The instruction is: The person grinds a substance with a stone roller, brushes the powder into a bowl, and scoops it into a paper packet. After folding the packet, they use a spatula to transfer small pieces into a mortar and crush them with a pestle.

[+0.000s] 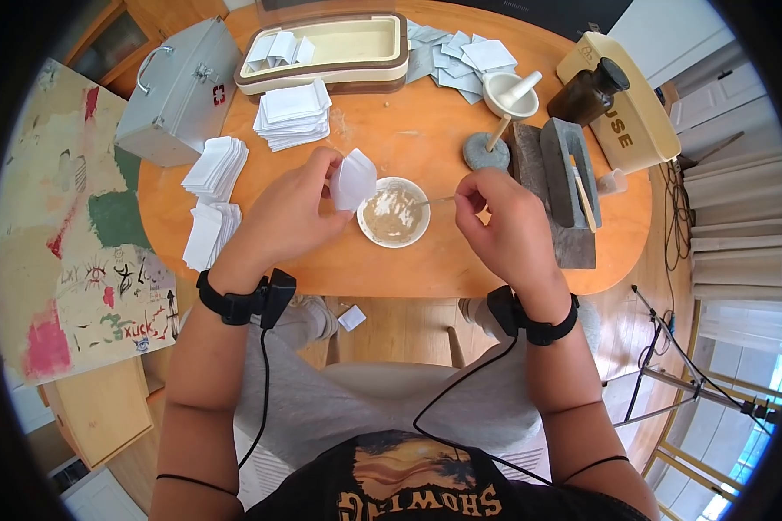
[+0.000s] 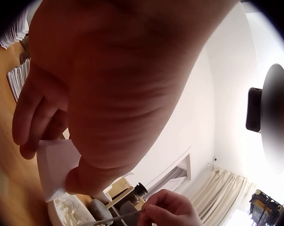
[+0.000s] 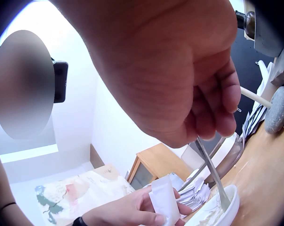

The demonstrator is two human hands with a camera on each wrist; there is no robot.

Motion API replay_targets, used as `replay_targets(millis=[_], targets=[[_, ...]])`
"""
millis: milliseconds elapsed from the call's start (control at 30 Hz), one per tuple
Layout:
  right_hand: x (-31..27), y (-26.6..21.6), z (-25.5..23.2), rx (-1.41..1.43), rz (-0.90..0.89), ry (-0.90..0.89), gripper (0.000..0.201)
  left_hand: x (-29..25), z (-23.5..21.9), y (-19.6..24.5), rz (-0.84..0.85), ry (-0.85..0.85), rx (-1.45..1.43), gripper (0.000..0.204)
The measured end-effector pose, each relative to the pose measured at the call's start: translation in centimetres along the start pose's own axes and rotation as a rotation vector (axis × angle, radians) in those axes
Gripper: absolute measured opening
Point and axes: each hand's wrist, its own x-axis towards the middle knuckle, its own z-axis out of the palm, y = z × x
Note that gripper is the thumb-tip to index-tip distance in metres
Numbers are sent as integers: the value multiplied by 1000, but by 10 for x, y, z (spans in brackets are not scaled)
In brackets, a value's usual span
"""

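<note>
My left hand (image 1: 291, 208) holds a small white paper packet (image 1: 354, 180) between thumb and fingers, upright beside the left rim of a white bowl (image 1: 394, 242). Pale brown and white powder (image 1: 389, 214) lies in the bowl. On the other side my right hand (image 1: 508, 221) pinches a slim metal utensil (image 3: 210, 165) by its upper end. It slants down into the bowl and widens toward its tip, which is at the powder. In the left wrist view the packet (image 2: 57, 165) overlaps the bowl's edge (image 2: 53, 214), and its inside is hidden.
Stacks of folded white papers (image 1: 291, 113) lie at the left, near a metal case (image 1: 178, 95). Behind are a cream box (image 1: 356, 39) and grey papers (image 1: 447, 56). To the right stand a mortar (image 1: 521, 104), a round stone (image 1: 485, 154), a grey trough (image 1: 565, 174) and a dark bottle (image 1: 586, 95).
</note>
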Motion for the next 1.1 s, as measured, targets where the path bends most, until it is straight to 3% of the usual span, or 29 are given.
replay_targets(millis=[133,300,433,533,600,833,933,1033,1100], targets=[[0,1,8,58,-21,43,10,1,0,-1,4,40,120,62],[2,5,12,-80,-147,107,9,0,0,-1,12,51,150,61],[0,2,12,38,-74,52,8,0,-1,0,9,49,157,61],[1,5,15,-38,-161,133,9,-1,-1,2,7,50,168,62],[-1,3,13,-3,-111,46,10,0,-1,3,4,48,168,63],[0,3,9,-81,-150,95,9,0,-2,2,12,50,178,63],[1,-1,5,67,-93,-3,10,0,-2,2,17,56,193,63],[2,1,2,-118,-146,65,11,0,-1,3,12,56,199,62],[-1,1,2,23,-94,-40,11,0,-1,3,5,57,201,62]])
